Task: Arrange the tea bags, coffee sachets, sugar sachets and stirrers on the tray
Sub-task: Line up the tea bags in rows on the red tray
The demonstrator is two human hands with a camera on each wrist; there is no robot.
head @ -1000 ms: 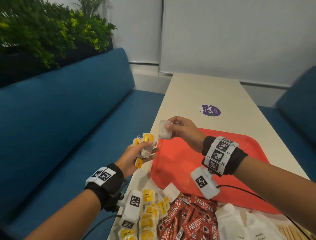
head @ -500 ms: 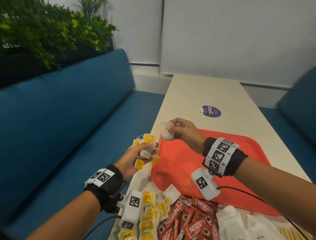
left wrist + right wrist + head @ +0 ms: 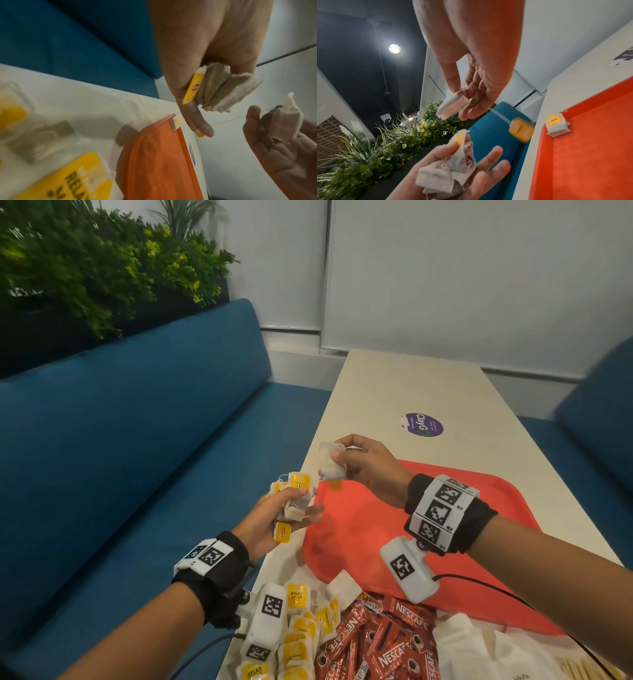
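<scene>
My left hand (image 3: 301,505) hovers at the table's left edge, palm up, gripping a bunch of tea bags (image 3: 294,498) with yellow tags. Just right of it my right hand (image 3: 339,453) pinches a single tea bag (image 3: 330,463) over the far left corner of the red tray (image 3: 428,525); its yellow tag (image 3: 335,485) dangles on a string. In the right wrist view the single tea bag (image 3: 452,106) sits between thumb and fingers, and the tag (image 3: 521,129) is blurred. One tea bag (image 3: 557,125) lies in the tray's corner. The left wrist view shows the bunch (image 3: 219,88).
On the table in front of the tray lie heaps of tea bags (image 3: 301,631), red Nescafe sachets (image 3: 376,642), white sugar sachets (image 3: 479,648) and wooden stirrers (image 3: 579,669). A purple sticker (image 3: 423,424) marks the table beyond. Blue benches flank the table.
The single tea bag's tag dropped free of the bunch on its string, then swung up and right under the bag. Both hands stayed nearly in place.
</scene>
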